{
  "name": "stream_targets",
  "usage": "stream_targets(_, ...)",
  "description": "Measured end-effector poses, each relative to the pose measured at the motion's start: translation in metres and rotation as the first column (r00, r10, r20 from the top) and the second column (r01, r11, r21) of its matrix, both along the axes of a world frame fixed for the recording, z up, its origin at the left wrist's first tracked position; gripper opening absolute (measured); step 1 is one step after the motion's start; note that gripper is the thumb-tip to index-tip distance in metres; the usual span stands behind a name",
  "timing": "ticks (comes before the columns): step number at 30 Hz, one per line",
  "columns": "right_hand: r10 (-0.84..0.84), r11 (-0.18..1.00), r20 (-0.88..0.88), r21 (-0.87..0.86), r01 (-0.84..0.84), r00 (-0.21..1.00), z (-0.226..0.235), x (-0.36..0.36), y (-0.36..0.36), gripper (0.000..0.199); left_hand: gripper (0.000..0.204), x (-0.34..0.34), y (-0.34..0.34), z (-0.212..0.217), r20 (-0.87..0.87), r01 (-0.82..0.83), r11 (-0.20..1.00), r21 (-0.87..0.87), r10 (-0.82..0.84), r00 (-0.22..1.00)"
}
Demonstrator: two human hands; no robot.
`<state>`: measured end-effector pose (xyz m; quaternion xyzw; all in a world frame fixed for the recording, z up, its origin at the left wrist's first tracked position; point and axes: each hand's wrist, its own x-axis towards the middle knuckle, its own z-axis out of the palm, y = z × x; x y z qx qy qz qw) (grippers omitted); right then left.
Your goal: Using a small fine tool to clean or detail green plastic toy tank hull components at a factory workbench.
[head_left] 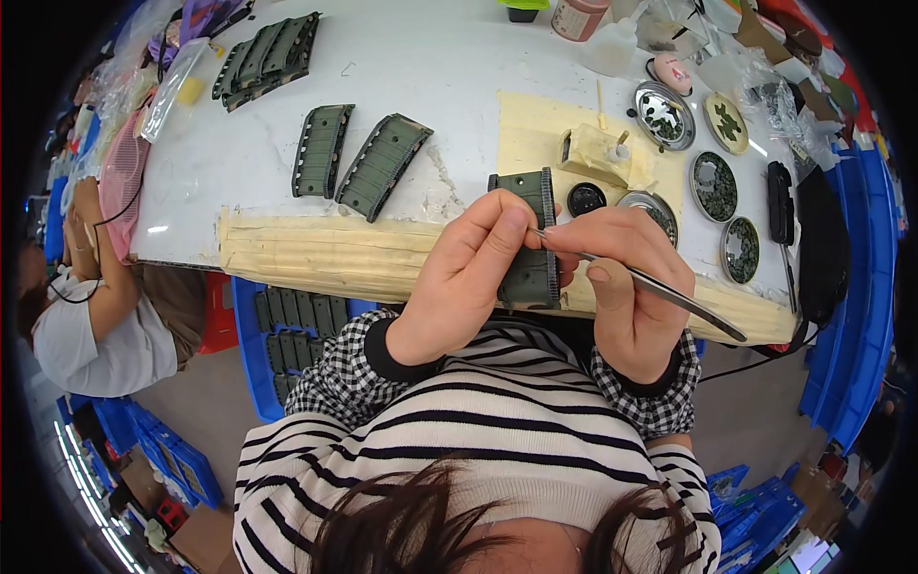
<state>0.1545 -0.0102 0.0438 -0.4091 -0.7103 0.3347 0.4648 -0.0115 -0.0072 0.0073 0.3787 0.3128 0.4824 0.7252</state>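
Note:
My left hand [469, 273] grips a dark green ridged plastic part [529, 230] and holds it upright over the table's near edge. My right hand [626, 292] pinches metal tweezers [650, 285]; their tip touches the part's upper right side, by my left thumb. Two more green parts [322, 150] [382, 165] lie flat on the white table [421, 67] to the left. Small round metal dishes [714, 186] of tiny dark pieces stand to the right of my hands.
A cream masking-tape strip [316, 253] lines the table's near edge. More green parts [268, 57] lie stacked at the far left. A blue crate [251, 335] of green parts stands under the table. Another person [86, 306] sits at left. Blue bins [861, 316] stand at right.

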Motion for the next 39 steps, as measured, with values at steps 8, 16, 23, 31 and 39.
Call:
stream_targets(8,-0.170,0.985,-0.161,0.012,0.174,0.972,-0.011,0.012,0.000,0.021,0.055,-0.006,0.001,0.019,0.074,0.002,0.989,-0.150,0.010,0.997)
stream_targets(16,-0.320,0.947,0.167,0.092,0.309,0.932,-0.042,0.030,0.008,0.015,0.059,-0.025,0.011,0.004,0.333,0.029,0.946,-0.324,0.085,0.939)
stream_targets(23,-0.343,0.936,0.280,0.181,0.301,0.897,-0.048,0.029,0.011,0.013,0.041,-0.026,0.007,0.003,0.256,-0.057,0.935,-0.351,0.155,0.954)
stream_targets(31,-0.323,0.942,0.272,0.181,0.282,0.906,-0.049,0.028,0.010,0.014,0.041,-0.030,0.011,0.003,0.347,-0.080,0.917,-0.390,0.227,0.910)
stream_targets(39,-0.237,0.943,-0.006,0.239,0.232,0.971,-0.024,0.029,-0.001,0.025,0.043,-0.024,0.014,0.001,0.336,-0.104,0.891,-0.442,0.272,0.902)
